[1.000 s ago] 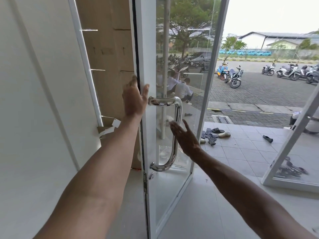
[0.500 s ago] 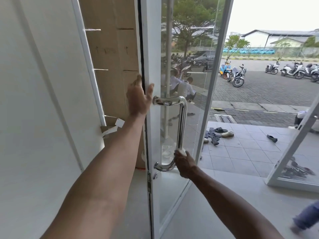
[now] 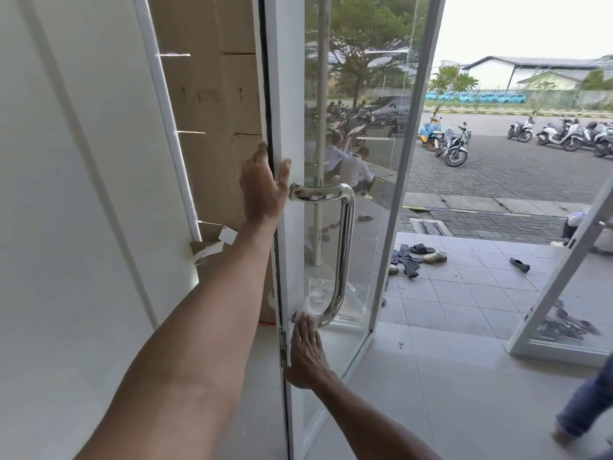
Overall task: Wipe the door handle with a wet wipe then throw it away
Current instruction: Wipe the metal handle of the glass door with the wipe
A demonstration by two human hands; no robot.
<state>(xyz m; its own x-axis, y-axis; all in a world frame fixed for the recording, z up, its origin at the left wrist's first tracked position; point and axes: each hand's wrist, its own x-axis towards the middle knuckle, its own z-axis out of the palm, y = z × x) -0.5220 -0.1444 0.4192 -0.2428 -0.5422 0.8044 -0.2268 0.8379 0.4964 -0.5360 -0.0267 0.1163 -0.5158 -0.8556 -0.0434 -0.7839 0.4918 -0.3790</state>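
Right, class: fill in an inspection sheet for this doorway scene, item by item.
Surface: glass door, open.
Job's things: chrome door handle; whitish wet wipe, blurred, at its lower mount.
Clutter: cardboard boxes; sandals on tiles.
Hands: left hand rests on the door edge, fingers straight; right hand presses the wipe.
Cables: nothing seen.
Surroundings: parked motorbikes; a passer-by's leg.

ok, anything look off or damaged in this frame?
Cardboard box left of the door has a torn flap with a white label hanging loose. Sandals lie scattered on the tiles outside. Door handle looks intact.
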